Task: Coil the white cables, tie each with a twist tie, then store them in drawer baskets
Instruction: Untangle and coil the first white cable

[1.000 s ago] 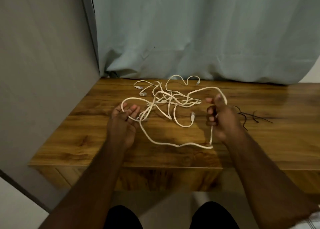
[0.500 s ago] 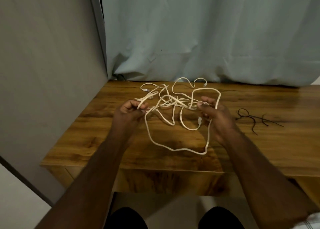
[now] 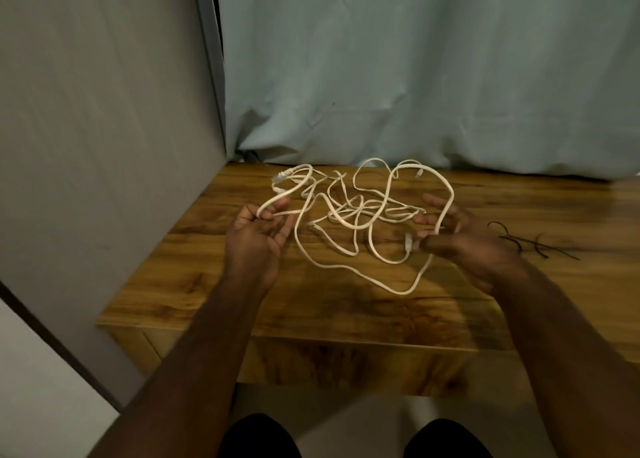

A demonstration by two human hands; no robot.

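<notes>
Tangle of white cables (image 3: 360, 215) spread over the far middle of the wooden table (image 3: 346, 305), partly lifted between both hands. Long loop sagging toward the near edge, lowest point at front right. Several plug ends visible: a cluster at far left, one hanging just beside the right hand. Left hand (image 3: 258, 239) curled shut, pinching a strand near the tangle's left side. Right hand (image 3: 460, 239) gripping another strand, thumb and fingers closed on it, loop arching above the knuckles. Dark twist ties (image 3: 523, 243) lying loose on the table, just right of the right hand. Pale curtain (image 3: 415, 77) hanging behind the table; grey panel (image 3: 104, 128) at left.
</notes>
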